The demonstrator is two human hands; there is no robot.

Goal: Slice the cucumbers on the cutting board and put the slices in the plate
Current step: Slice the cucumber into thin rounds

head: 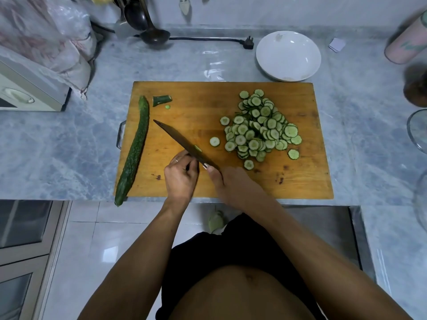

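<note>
We find the right hand point(233, 181) with fingers clamped on the handle of the knife point(184, 144), and the left hand's point(181, 176) fingers curled against the blade, apparently wiping off a clinging slice. One cucumber appears finished: thin round slices point(261, 128) lie heaped right on the worn wooden cutting board point(196, 107). Next, we judge, comes the bumpy whole cucumber point(135, 148) at the left edge. The glossy white plate point(288, 55) sits beyond on the marbled worktop point(69, 146).

Dark green, bumpy-skinned cucumber point(134, 150); pale green slices point(261, 128) with dark rims; orange-brown cutting board point(208, 107) (some dark stains); white plate point(288, 56); blue-grey marbled tabletop point(57, 146).
</note>
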